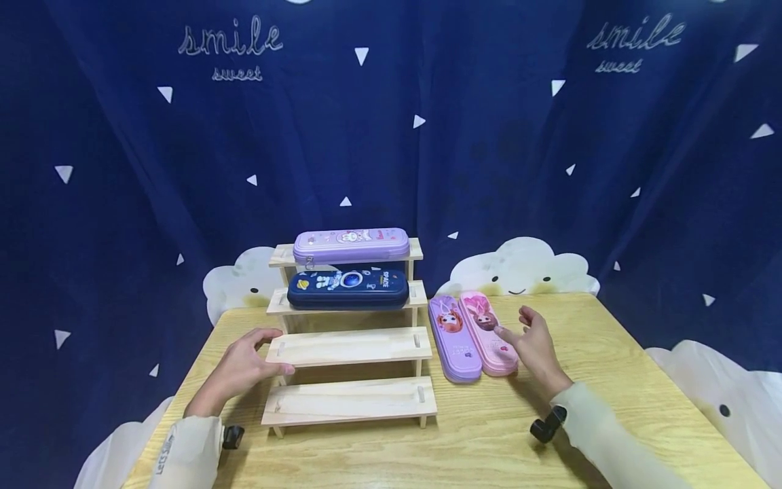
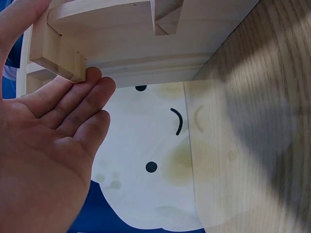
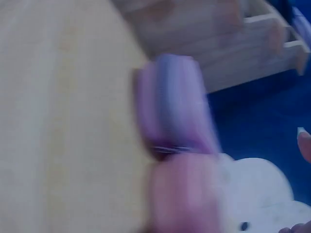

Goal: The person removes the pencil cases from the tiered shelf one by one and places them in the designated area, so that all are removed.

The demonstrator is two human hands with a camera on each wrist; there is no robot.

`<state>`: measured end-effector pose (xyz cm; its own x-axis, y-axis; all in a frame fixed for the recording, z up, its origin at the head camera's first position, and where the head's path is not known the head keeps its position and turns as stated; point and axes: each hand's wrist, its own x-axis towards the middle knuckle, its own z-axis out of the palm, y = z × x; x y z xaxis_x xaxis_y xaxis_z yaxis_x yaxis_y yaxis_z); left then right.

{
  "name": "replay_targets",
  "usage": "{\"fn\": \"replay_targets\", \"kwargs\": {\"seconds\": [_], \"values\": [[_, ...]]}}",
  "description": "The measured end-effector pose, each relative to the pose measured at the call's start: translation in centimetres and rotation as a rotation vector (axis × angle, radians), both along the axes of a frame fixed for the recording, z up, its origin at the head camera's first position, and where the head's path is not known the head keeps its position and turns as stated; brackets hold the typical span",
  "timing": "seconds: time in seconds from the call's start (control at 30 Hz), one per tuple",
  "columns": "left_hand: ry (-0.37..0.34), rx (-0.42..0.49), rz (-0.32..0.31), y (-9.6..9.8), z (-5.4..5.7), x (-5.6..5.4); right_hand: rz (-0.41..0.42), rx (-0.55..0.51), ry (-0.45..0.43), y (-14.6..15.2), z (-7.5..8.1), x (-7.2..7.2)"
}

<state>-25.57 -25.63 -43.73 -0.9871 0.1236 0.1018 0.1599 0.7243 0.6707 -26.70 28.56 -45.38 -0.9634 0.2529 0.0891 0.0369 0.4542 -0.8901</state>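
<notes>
My left hand (image 1: 241,367) is at the left end of a stepped wooden rack (image 1: 348,348), holding the second step from the front. In the left wrist view its fingers (image 2: 90,104) lie against the wooden end of that step, with the thumb on the other side. My right hand (image 1: 537,350) hovers at the right edge of a pink pencil case (image 1: 489,333), fingers spread and holding nothing. Touching the pink case on its left lies a purple pencil case (image 1: 455,339); both are blurred in the right wrist view.
A lilac pencil case (image 1: 351,246) rests on the rack's top step, with a navy space-print pencil case (image 1: 348,289) one step lower. The rack stands on a light wood table (image 1: 489,435). Behind hangs a dark blue curtain (image 1: 342,149) with white clouds.
</notes>
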Motion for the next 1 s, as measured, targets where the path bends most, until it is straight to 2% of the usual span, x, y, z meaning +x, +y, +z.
{"fn": "replay_targets", "kwargs": {"seconds": [0.3,0.67,0.83,1.0], "values": [[0.022,0.001,0.005,-0.2,0.2,0.1,0.080,-0.080,0.232,1.6,6.5,-0.7],[0.000,0.002,0.001,0.0,0.1,0.0,0.157,-0.130,0.464,2.1,14.9,-1.2],[-0.011,-0.005,0.004,0.0,0.2,0.2,0.253,-0.154,0.506,1.0,17.4,-1.2],[-0.004,0.006,0.002,0.0,0.1,0.1,0.331,-0.168,0.546,-1.3,18.8,-1.5]]}}
